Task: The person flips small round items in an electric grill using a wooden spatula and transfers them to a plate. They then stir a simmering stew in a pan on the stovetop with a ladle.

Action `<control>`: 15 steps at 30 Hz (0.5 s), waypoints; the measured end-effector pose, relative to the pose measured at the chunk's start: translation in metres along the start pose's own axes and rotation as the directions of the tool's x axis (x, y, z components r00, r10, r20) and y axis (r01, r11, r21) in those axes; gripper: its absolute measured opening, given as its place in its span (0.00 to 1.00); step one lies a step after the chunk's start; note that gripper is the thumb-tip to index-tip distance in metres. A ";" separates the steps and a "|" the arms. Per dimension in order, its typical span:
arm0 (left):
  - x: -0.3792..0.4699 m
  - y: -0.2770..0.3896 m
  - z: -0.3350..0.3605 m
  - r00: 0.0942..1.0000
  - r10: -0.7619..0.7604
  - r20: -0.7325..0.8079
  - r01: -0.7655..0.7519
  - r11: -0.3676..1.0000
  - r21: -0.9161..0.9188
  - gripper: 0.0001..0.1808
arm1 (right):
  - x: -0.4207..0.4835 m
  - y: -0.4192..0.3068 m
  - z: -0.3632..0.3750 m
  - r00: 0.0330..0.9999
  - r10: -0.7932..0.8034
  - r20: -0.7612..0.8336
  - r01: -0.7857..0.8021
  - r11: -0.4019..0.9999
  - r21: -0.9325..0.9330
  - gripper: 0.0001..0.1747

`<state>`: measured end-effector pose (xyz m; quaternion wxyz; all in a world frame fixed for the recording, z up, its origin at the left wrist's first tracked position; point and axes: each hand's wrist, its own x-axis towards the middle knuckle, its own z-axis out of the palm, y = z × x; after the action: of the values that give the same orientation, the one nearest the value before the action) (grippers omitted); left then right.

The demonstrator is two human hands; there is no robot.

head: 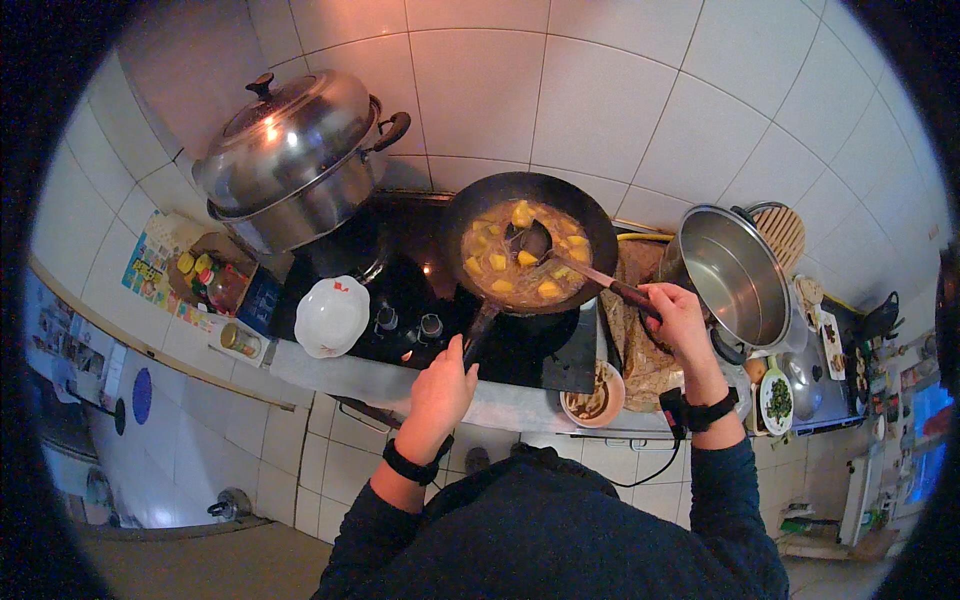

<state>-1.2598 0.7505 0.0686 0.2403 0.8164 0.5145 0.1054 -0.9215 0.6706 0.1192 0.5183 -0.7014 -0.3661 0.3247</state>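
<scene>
A dark wok (600, 225) sits tilted over the black glass cooktop (405, 285), holding a brown stew (487, 259) with yellow chunks that look like potato. My left hand (441, 386) grips the wok's handle (480, 330), its thumb and fingers around the near end. In my right hand (675, 315) is the handle of a ladle (585, 271), whose dark bowl rests in the stew near the middle of the wok. Left of the wok handle, an oval white dish (332, 316) stands on the cooktop's edge.
A large lidded steel pot (300, 165) stands at the back left, beside a box of condiment bottles (221, 281). On the right are an open steel pot (731, 277), a bowl with brown residue (594, 395) at the counter's edge, and a plate of chopped greens (777, 401).
</scene>
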 end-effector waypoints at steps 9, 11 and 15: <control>-0.001 0.001 0.001 0.999 0.014 -0.052 -0.015 0.999 -0.037 0.28 | -0.014 -0.036 -0.003 0.878 -0.447 -0.169 0.254 0.736 -0.628 0.13; -0.001 0.000 0.001 0.998 0.020 -0.059 -0.022 0.999 -0.039 0.28 | -0.014 -0.039 -0.003 0.824 -0.546 -0.152 0.298 0.645 -0.704 0.12; -0.001 0.000 0.001 0.998 0.016 -0.055 -0.018 0.999 -0.039 0.28 | -0.008 -0.028 -0.009 0.825 -0.553 -0.118 0.234 0.523 -0.819 0.13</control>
<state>-1.2600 0.7491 0.0673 0.2412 0.8126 0.5118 0.1399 -0.9231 0.6650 0.1494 0.2831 -0.7968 -0.5177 -0.1302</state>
